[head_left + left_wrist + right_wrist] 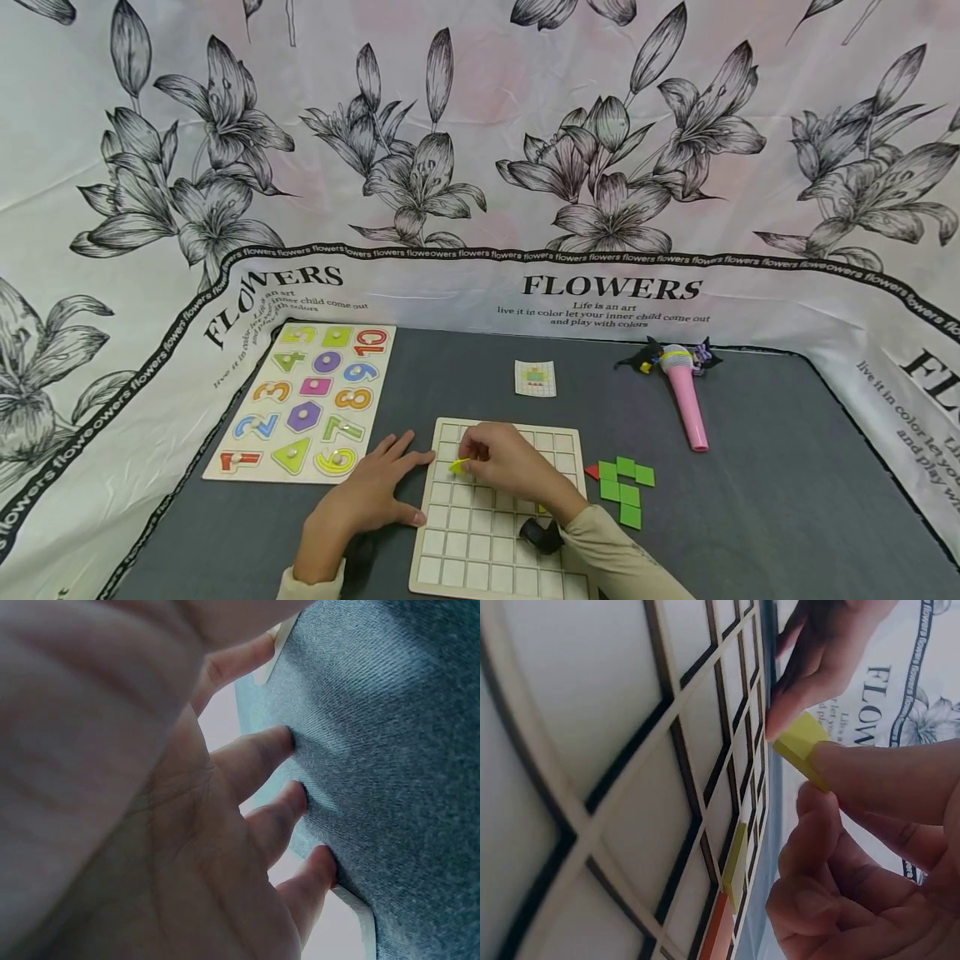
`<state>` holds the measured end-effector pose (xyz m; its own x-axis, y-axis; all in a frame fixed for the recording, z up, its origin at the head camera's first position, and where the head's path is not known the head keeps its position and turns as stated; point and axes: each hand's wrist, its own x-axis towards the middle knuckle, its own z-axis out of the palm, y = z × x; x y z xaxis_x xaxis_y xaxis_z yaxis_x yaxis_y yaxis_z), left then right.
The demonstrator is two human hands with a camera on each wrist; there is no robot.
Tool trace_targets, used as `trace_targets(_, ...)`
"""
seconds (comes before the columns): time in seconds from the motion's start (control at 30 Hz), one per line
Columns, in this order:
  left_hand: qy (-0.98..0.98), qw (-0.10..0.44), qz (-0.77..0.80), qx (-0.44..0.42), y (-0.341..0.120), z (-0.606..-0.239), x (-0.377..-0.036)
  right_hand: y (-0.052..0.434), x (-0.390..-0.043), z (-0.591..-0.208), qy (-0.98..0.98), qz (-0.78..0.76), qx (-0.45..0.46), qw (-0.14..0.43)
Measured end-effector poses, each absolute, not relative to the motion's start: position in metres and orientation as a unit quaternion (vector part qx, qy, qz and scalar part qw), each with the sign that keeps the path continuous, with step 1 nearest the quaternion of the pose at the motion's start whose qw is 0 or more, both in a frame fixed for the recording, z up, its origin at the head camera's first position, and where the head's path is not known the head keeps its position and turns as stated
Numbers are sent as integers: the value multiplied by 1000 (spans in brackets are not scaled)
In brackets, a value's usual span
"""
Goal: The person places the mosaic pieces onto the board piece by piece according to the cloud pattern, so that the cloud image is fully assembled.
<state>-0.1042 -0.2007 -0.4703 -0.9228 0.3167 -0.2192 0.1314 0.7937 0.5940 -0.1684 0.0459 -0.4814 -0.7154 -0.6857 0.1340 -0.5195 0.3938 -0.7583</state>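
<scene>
Right hand (510, 462) pinches a small yellow tile (459, 466) between fingertips, just above the upper left cells of the wooden grid board (480, 558). Left hand (367, 500) lies flat with fingers spread on the grey mat (750, 517), thumb against the board's left edge, gripping nothing. Green tiles (626, 487) beside the board's right edge, a pattern card (536, 377) behind it, number puzzle (303, 400) at left, pink microphone (686, 400) at right, nothing blocking the board.
</scene>
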Motion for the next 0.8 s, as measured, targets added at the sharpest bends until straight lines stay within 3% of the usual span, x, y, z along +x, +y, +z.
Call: trace_targets(0.8, 935, 153, 297, 121, -200, -471, -104, 42, -169, -483, 859, -282, -425, 32)
